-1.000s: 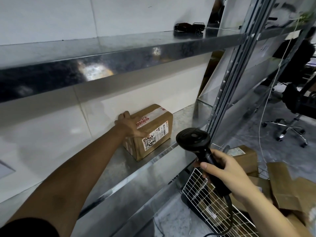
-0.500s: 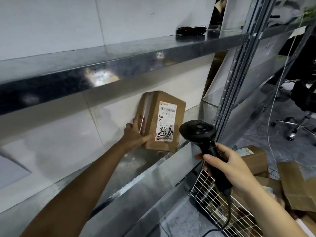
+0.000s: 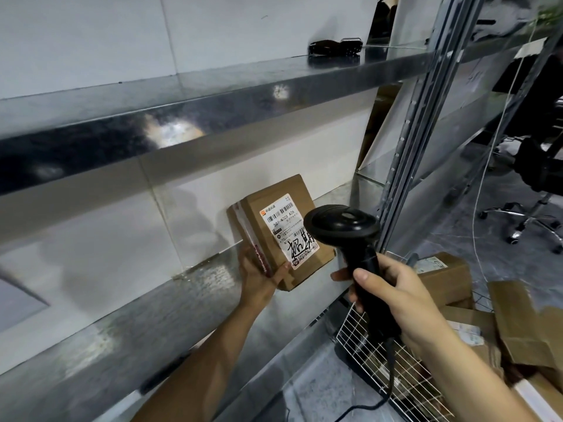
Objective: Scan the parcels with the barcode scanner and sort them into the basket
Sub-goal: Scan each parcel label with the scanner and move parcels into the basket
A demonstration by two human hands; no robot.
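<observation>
Far left: metal shelf (image 3: 137, 330), reflective, under a second shelf (image 3: 213, 95) overhead.

Centre left: left hand (image 3: 259, 280), fingers curled round the lower left corner of a cardboard parcel (image 3: 300, 190), thumb pressed on its front face. Parcel held clear of the shelf and tilted, with the white shipping label (image 3: 288, 231), barcode and black handwriting turned toward the camera.

Just right of that grip: barcode scanner (image 3: 342, 223), black, its head overlapping the parcel's right edge in view; contact not discernible. Handle clamped in the right hand (image 3: 402, 295), thumb laid along the near side, black cable (image 3: 388, 388) trailing down below the fist.

Beneath and right of the right hand: white wire basket (image 3: 374, 351), low, holding more cardboard parcels (image 3: 444, 277), with flattened cardboard (image 3: 524, 327) to their right.

Far right, well apart from both hands: office chair base (image 3: 530, 220).
</observation>
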